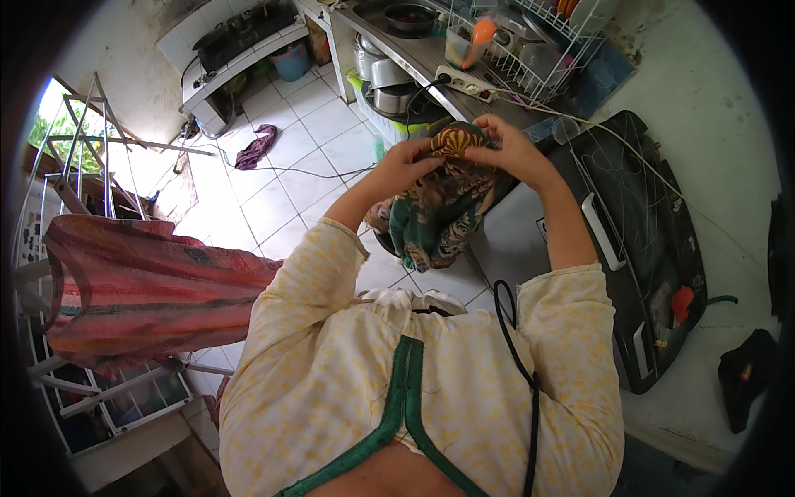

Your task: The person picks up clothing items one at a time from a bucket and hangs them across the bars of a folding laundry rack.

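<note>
Between my two hands hangs a bunched green, brown and gold patterned cloth [447, 205]. My left hand [407, 166] pinches its upper left edge between thumb and fingers. At the upper right, my right hand [512, 149] grips the same cloth, with the thumb lying over a gold fan-shaped motif. The cloth's lower folds drop in front of me over the tiled floor. Part of a dark round rim [386, 242] shows behind the cloth; the rest of it is hidden.
Ahead is a counter with a power strip [466, 84], a white dish rack [528, 56] and a pan [410, 17]. Stacked pots [388, 77] stand below. A black twin-lidded appliance [640, 248] is at right. At left, red fabric [155, 286] drapes a metal rack. A cord [304, 174] crosses the floor.
</note>
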### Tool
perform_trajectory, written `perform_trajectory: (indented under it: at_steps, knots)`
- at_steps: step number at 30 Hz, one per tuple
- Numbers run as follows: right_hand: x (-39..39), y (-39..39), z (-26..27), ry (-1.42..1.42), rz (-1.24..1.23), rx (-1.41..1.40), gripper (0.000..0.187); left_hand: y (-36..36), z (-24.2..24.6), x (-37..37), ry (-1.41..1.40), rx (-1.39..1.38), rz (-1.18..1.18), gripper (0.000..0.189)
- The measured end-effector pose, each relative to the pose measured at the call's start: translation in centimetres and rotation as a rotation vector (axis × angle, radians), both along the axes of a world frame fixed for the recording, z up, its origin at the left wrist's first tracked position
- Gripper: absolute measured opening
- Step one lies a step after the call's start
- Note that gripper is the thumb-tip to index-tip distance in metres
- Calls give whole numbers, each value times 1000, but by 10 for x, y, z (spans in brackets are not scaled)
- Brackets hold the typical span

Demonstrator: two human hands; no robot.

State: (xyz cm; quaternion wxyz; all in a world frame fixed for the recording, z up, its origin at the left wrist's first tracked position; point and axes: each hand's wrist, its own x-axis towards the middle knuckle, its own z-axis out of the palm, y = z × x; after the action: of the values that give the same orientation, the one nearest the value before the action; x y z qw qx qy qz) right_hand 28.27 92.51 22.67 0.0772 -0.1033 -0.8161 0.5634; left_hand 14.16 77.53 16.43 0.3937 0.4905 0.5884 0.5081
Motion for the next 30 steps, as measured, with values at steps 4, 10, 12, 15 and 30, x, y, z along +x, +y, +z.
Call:
perform_trajectory:
  at_steps: [4, 10, 12, 15, 30]
  knots:
    - [1, -18, -41, -123, 84, -93, 39, 0, 10, 10, 93, 128, -8, 27]
    - [0, -29, -24, -125, -138, -188, 36, -19, -6, -19, -82, -15, -157, 44]
    - [-1, -19, -32, 9, -146, -208, 41, -28, -33, -30, 250, -145, -191, 50]
    - [8, -29, -9, 181, -280, -244, 43, -44, -63, -30, 200, -306, -241, 55]
    - [38, -6, 28, 358, -429, -303, 30, -66, -23, -75, 49, -206, 62, 43]
